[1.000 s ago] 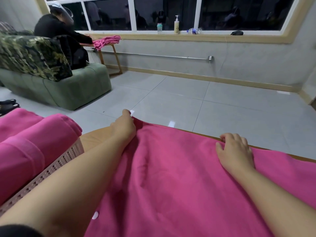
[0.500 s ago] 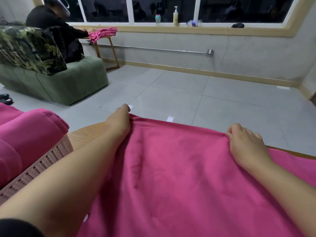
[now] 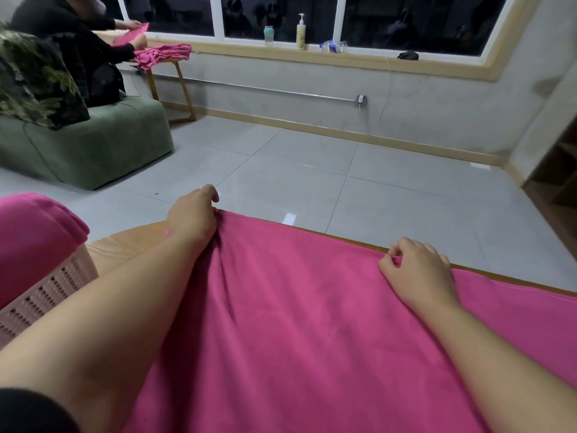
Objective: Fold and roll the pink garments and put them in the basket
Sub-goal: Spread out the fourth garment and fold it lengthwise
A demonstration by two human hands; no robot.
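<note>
A large pink garment (image 3: 299,323) lies spread over the wooden table (image 3: 125,245) in front of me. My left hand (image 3: 193,218) grips its far left corner, fingers curled round the bunched cloth. My right hand (image 3: 418,270) pinches the far edge further right, fingers curled. At the left stands a pale pink perforated basket (image 3: 46,295), with a rolled pink garment (image 3: 34,239) in it that rises above the rim.
Beyond the table's far edge lies grey tiled floor (image 3: 312,176). A green sofa (image 3: 90,151) stands at the left, where another person (image 3: 78,35) handles pink cloth on a small wooden table (image 3: 175,73). Bottles (image 3: 301,28) stand on the window sill.
My right hand went from lying flat on the garment to pinching its far edge. My left hand has tightened on the corner and raised it slightly. The view has tilted down.
</note>
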